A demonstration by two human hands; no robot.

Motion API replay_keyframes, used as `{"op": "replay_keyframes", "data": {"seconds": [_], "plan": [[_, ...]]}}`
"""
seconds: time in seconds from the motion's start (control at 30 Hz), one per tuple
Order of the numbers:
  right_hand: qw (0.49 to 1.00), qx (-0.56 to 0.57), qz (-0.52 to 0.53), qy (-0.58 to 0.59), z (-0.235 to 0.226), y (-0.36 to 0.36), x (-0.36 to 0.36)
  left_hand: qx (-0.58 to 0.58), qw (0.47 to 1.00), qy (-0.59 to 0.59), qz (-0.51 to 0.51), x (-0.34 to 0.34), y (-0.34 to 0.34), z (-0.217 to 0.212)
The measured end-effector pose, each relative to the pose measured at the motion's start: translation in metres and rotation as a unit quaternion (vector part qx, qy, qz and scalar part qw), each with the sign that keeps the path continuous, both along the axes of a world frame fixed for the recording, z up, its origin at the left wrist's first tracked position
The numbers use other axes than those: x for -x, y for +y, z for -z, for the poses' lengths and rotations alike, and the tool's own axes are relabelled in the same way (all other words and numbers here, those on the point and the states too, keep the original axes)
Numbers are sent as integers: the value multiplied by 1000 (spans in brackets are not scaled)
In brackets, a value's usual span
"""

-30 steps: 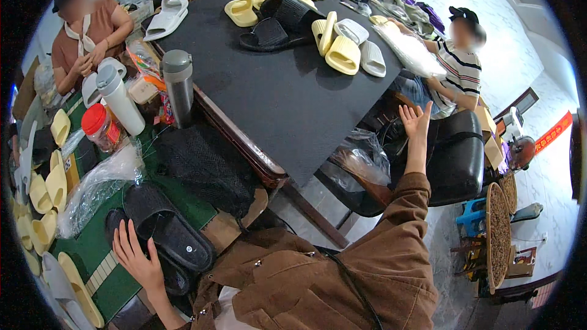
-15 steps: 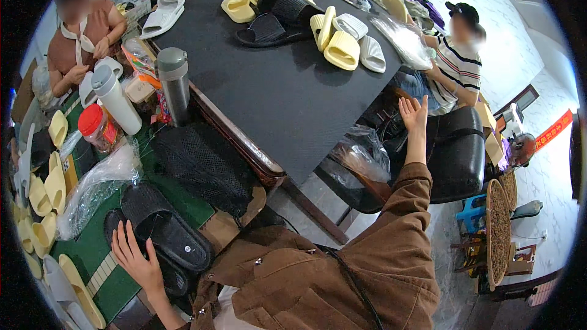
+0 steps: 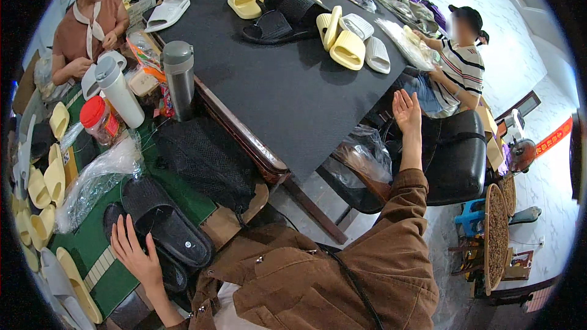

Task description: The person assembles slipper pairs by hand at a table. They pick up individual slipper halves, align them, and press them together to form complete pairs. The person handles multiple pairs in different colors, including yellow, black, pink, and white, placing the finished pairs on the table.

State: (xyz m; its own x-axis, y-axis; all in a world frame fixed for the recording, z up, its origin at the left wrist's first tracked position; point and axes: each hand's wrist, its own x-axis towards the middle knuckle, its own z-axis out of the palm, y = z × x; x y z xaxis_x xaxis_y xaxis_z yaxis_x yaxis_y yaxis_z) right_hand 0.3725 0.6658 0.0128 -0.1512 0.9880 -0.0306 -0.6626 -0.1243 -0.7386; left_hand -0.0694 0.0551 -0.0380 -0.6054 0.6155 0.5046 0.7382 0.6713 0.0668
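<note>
My left hand [image 3: 136, 255] lies flat with fingers spread on a pair of black slide sandals [image 3: 165, 223] on the green table surface [image 3: 98, 250] at lower left. My right hand [image 3: 406, 112] is raised and open, palm showing, in the air beside the right edge of the black table mat [image 3: 287, 85], holding nothing. My brown jacket sleeve [image 3: 397, 208] runs up to it.
Yellow, white and black slides [image 3: 333, 33] lie on the mat's far end. A steel flask [image 3: 179, 79], white tumbler [image 3: 119, 91] and red-lidded jar [image 3: 96, 120] stand left. Yellow slides [image 3: 46, 177] are stacked far left. A black chair [image 3: 455, 159] and two seated people are nearby.
The view has shifted slightly. Both hands stay almost where they were, the left on the black sandals, the right raised and open.
</note>
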Motion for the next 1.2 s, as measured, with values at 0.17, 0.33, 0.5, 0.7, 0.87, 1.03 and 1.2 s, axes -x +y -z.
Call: {"op": "replay_keyframes", "data": {"seconds": [0.17, 0.33, 0.5, 0.7, 0.87, 1.03, 1.2], "plan": [[1000, 14, -5, 7, -1, -3, 6, 1, 1000, -2, -5, -1, -1, 0], [1000, 13, -19, 20, 3, -1, 2, -8, 1000, 3, 2, 3, -2, 4], [999, 21, 6, 24, 6, -2, -3, -2, 1000, 1, -1, 1, 0, 1], [998, 11, 44, 39, -4, -4, -11, -4, 1000, -2, 1, 1, -1, 1], [995, -61, 77, 10, -24, -4, -15, -2, 1000, -5, 0, 1, -3, 2], [971, -216, 98, -37, -49, -13, -14, 3, 1000, -4, 4, 1, -1, 1], [974, -185, 129, -17, -107, -75, 33, 9, 1000, 6, -5, 2, -6, 1]]}}
